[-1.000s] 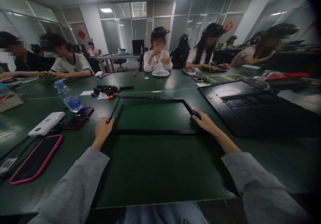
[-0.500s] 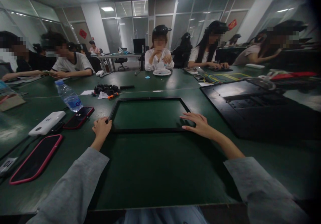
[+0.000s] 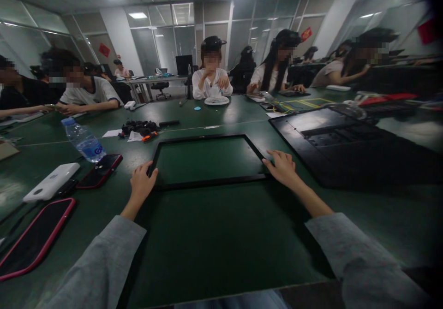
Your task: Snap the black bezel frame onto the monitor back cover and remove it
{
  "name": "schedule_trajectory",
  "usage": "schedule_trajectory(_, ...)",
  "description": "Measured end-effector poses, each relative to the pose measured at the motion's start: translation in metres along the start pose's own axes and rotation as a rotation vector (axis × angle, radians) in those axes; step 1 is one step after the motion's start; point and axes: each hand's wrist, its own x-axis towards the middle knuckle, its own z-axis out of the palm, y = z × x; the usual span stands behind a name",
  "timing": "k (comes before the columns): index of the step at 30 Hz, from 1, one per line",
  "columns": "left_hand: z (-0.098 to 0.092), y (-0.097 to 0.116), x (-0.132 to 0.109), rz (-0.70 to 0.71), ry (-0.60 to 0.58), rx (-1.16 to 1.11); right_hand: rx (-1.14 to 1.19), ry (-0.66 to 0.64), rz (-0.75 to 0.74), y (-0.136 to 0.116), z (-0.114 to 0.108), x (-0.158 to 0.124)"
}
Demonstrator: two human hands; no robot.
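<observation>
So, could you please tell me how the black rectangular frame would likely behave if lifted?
The black rectangular frame is probably light for its size, as its middle is open. Being so narrow all round, it might flex or twist if raised from one corner.

Place: office workroom | green table (image 3: 221,240) | glass partitions (image 3: 147,46) | swivel chair (image 3: 161,86)

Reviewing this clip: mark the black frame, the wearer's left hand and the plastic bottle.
Black frame (image 3: 214,182): head view, on the bar nearest the wearer.
Left hand (image 3: 142,181): head view, on the back of the hand.
Plastic bottle (image 3: 82,139): head view, mid-body.
</observation>
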Motion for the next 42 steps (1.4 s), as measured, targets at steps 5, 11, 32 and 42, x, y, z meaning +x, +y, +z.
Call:
schedule_trajectory(5, -0.001, -0.002, 0.000, 0.031, 0.002, 0.025, -0.010, -0.011, 0.040, 0.008, 0.008, 0.000)
schedule_trajectory(11, 0.002, -0.003, -0.001, 0.065, 0.022, 0.064, -0.007, -0.012, 0.071, 0.018, 0.015, 0.007)
schedule_trajectory(32, -0.002, -0.010, 0.015, 0.050, -0.011, -0.830, 0.182, 0.535, -0.143, -0.017, -0.025, 0.002)
schedule_trajectory(42, 0.003, -0.014, 0.015, 0.165, 0.013, -0.854, 0.230, 0.390, -0.009, -0.011, -0.011, 0.007)
